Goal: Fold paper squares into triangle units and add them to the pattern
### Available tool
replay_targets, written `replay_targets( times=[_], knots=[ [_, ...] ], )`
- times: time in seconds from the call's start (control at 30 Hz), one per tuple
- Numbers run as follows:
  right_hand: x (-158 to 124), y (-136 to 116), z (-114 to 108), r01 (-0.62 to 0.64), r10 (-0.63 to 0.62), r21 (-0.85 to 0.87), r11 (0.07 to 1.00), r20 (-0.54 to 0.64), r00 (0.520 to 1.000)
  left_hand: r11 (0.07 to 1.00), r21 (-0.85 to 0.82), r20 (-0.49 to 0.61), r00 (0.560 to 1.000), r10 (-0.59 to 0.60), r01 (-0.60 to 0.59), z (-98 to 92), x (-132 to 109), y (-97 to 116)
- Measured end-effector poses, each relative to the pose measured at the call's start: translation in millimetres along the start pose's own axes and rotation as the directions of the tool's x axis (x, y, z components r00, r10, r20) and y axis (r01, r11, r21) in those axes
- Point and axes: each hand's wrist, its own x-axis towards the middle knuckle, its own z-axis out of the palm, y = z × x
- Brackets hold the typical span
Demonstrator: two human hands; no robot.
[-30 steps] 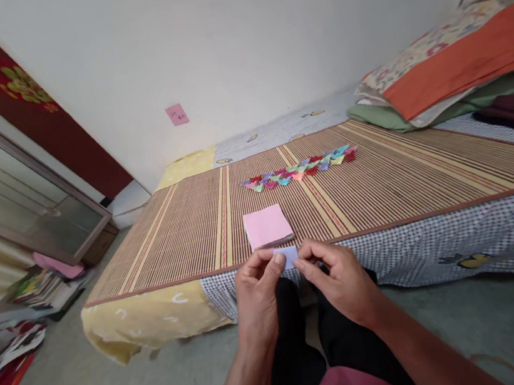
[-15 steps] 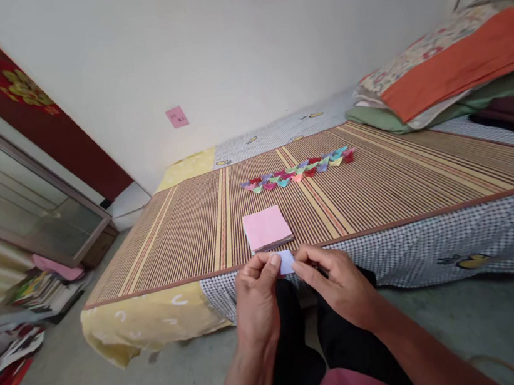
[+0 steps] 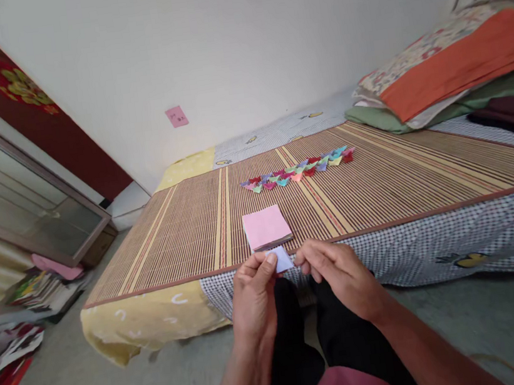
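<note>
A small folded piece of lavender paper (image 3: 282, 259) is pinched between the thumb and fingers of my left hand (image 3: 256, 290), just off the front edge of the bed. My right hand (image 3: 336, 270) is closed, its fingers curled at the paper's right corner. Whether those fingertips grip the corner or only rest beside it is hidden. Beyond my hands lies a stack of square paper (image 3: 267, 227) with a pink sheet on top. Farther back, several folded paper pieces (image 3: 296, 171) in many colours are lined up in rows on the mat.
A striped bamboo mat (image 3: 186, 227) covers the bed, over checked and yellow sheets. Folded bedding (image 3: 458, 65) is piled at the right. On the floor side at left are a stack of books (image 3: 43, 293) and a glass-fronted cabinet (image 3: 37, 177).
My right thumb and fingers have shifted from a pinch on the paper's right side to a curled pose at its corner. The paper has tilted slightly in my left hand.
</note>
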Motion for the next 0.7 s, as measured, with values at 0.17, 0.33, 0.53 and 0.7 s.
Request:
replay_targets(
  times=[0.17,0.33,0.53,0.7],
  knots=[
    [0,-4,1,0.005,-0.005,0.003,1.0,0.009,1.0,0.998,-0.04,0.022,0.999,-0.042,0.043,1.2,0,-1],
    [-1,-4,10,0.047,-0.048,-0.071,0.996,-0.011,0.999,0.999,-0.017,0.066,0.997,-0.036,0.037,-1.9,-1,-2],
    [2,-4,0,0.019,-0.018,-0.02,1.0,0.07,0.997,0.973,0.228,0.171,0.984,-0.057,0.016,-6.8,-1,6],
    [4,0,3,-0.008,0.009,0.022,1.0,-0.08,0.997,0.965,0.252,0.071,0.996,0.05,-0.066,0.7,-1,1]
  ],
)
